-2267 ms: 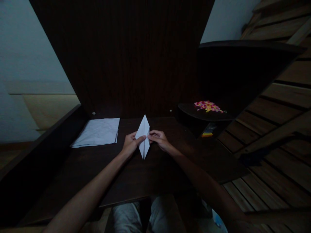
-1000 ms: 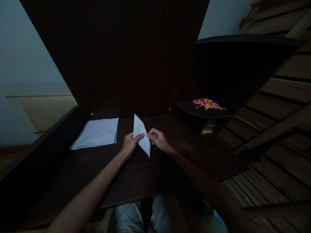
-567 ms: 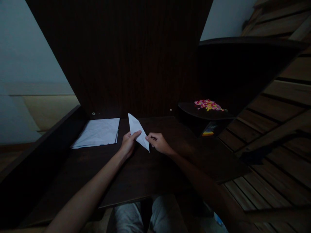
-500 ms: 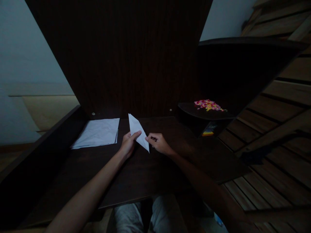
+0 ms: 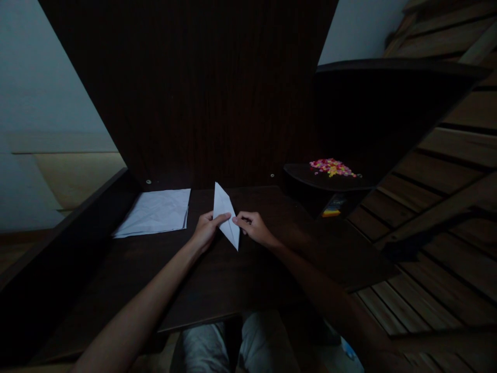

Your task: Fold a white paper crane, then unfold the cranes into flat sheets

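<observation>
A folded white sheet of paper (image 5: 224, 201), long and pointed at both ends, is held up over the dark desk. My left hand (image 5: 207, 229) grips its left side, the thumb lying across the front face. On the other side my right hand (image 5: 253, 227) pinches the paper's right edge between thumb and bent fingers. A crease runs lengthwise down the front. The fingers behind the paper are hidden.
A stack of white paper sheets (image 5: 155, 211) lies at the desk's left. On a small curved shelf (image 5: 298, 175) to the right is a pile of pink, red and yellow bits (image 5: 334, 167). Dark panels border the desk (image 5: 248, 280), and wooden slats (image 5: 446, 171) stand on the right.
The folded paper has turned more upright, its top tip shifting right and its front face showing wider. My left hand has edged right with it; the right hand stays nearly in place.
</observation>
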Demonstrator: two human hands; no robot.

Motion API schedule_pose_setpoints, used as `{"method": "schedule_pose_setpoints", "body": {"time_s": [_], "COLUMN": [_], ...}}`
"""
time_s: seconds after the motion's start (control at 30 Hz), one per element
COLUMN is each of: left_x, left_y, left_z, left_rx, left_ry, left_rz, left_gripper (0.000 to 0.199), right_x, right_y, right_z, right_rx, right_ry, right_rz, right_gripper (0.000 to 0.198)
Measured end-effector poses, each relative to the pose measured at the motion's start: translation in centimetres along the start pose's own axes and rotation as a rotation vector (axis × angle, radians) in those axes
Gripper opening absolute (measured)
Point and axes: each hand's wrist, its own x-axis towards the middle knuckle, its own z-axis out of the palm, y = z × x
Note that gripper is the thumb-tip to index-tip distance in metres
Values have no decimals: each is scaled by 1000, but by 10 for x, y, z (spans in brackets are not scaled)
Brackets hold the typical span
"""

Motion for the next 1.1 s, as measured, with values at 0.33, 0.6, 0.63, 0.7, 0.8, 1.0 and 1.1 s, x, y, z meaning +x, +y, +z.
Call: {"method": "schedule_pose_setpoints", "body": {"time_s": [0.33,0.6,0.63,0.7,0.8,1.0,1.1], "left_x": [-4,-3,-3,-3,-3,-3,-4], "left_y": [-4,-4,-4,-4,-4,-3,-2], "left_z": [0,-1,-2,-2,-1,1,0], "left_rx": [216,233,232,228,214,171,193], "left_ry": [-203,-161,-152,-139,-131,-104,-108], "left_rz": [-79,-54,-49,-39,-24,12,19], "left_gripper": [31,31,31,32,33,38,36], "right_x": [2,3,3,3,4,6,6], "right_y": [5,10,11,12,12,6,7], "right_z": [0,1,1,1,1,1,2], "right_rx": [82,47,44,53,83,137,180], "right_ry": [120,89,61,16,10,84,75], "right_rz": [44,59,61,62,63,88,126], "right_gripper": [40,43,44,45,45,50,47]}}
